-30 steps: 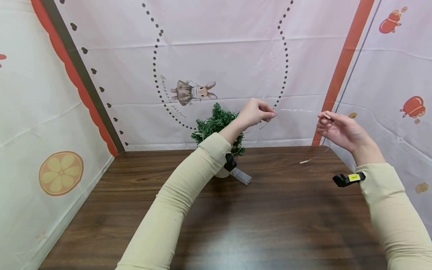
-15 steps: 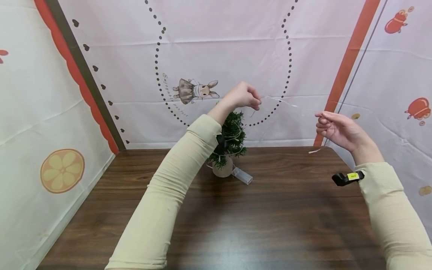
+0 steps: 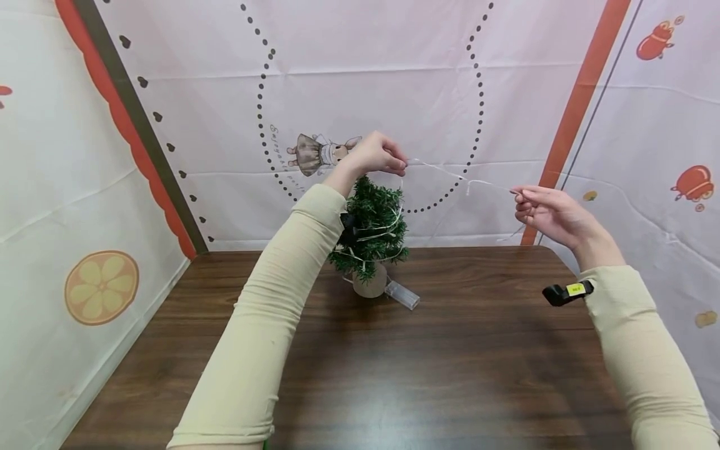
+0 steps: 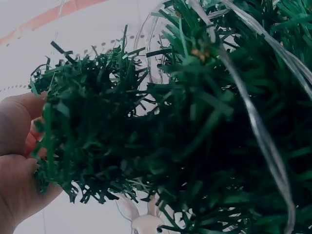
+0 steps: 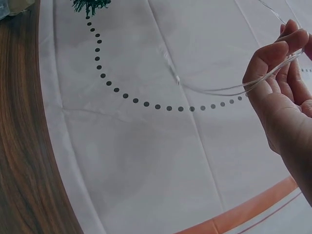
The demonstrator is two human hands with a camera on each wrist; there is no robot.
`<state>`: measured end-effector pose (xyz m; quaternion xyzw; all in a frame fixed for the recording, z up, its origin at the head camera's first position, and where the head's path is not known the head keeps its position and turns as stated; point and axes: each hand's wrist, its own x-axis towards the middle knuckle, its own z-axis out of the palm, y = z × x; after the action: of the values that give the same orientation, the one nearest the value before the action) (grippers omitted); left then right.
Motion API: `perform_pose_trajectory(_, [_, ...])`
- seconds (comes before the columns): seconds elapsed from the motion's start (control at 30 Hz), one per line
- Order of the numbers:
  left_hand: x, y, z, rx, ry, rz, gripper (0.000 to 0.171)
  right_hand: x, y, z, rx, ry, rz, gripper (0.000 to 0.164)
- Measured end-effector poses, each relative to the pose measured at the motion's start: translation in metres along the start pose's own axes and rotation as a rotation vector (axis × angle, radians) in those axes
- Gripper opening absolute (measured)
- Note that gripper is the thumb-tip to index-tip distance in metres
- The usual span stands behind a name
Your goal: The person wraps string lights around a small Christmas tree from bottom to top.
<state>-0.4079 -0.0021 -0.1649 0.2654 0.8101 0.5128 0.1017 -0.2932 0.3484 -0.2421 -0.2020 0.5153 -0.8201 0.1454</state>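
A small green artificial Christmas tree (image 3: 375, 215) stands in a pale round base (image 3: 369, 284) on the table, with a clear string-light wire looped around its branches. Just above the treetop, my left hand (image 3: 375, 155) pinches the wire (image 3: 444, 170). From there it runs nearly straight to my right hand (image 3: 554, 215), which pinches it between thumb and forefinger. In the right wrist view, a loose end of wire (image 5: 214, 91) trails from the right hand (image 5: 282, 92). Foliage (image 4: 122, 126) hides most left fingertips in the left wrist view.
A clear battery box (image 3: 402, 295) lies on the brown wooden table (image 3: 450, 362), to the right of the tree base. Printed cloth (image 3: 371, 94) hangs close behind the table and along both sides.
My left hand has moved left, from right of the tree to above its top, drawing the wire along. The span between the hands is longer. My right hand has shifted slightly left.
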Motion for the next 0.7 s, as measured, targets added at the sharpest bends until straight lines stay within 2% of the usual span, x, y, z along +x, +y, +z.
perform_pose_trajectory(0.13, [0.0,-0.002,-0.012,-0.011,-0.005,-0.054,0.016,0.005,0.003,0.003,-0.002,0.02,0.004,0.024])
perform_pose_trajectory(0.43, [-0.003,-0.023,-0.031,-0.086,0.07,-0.137,0.014,0.01,0.004,0.004,0.015,-0.021,0.003,0.029])
perform_pose_trajectory(0.57, [-0.004,-0.033,-0.035,-0.08,0.086,-0.123,0.013,0.014,0.003,0.007,0.015,-0.019,0.01,0.03])
perform_pose_trajectory(0.7, [-0.005,-0.039,-0.039,-0.09,0.145,-0.098,0.013,0.018,0.001,0.012,0.02,0.018,0.02,0.026])
